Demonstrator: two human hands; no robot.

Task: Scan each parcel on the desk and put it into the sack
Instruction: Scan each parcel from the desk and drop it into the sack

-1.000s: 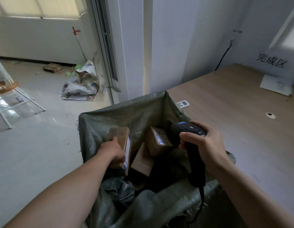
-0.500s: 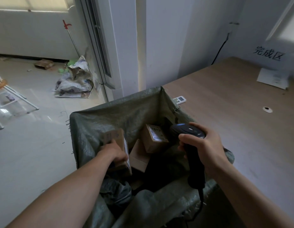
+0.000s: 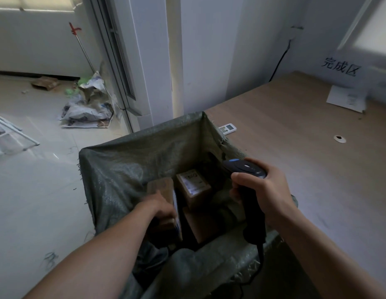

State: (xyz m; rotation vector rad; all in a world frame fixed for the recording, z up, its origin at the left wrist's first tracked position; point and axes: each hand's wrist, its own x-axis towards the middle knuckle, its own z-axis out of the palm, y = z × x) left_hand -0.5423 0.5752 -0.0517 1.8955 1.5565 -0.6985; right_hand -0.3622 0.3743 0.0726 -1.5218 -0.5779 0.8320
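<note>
A green woven sack (image 3: 123, 169) stands open at the desk's left edge. My left hand (image 3: 160, 208) reaches down inside it and grips a brown cardboard parcel (image 3: 163, 186), held on edge. Two other brown parcels lie in the sack: one with a white label (image 3: 193, 184) and a lower one (image 3: 200, 225). My right hand (image 3: 261, 190) holds a black barcode scanner (image 3: 246, 169) by its handle above the sack's right rim, with its cable hanging down.
The wooden desk (image 3: 306, 158) stretches to the right, with a white remote (image 3: 227, 128), a sheet of paper (image 3: 347, 98) and a cable hole (image 3: 339, 139) on it. Crumpled bags (image 3: 88, 106) lie on the tiled floor at the left by a door frame.
My left hand has lowered the parcel from the sack's mouth deeper into the sack. The right hand with the scanner has stayed in about the same place.
</note>
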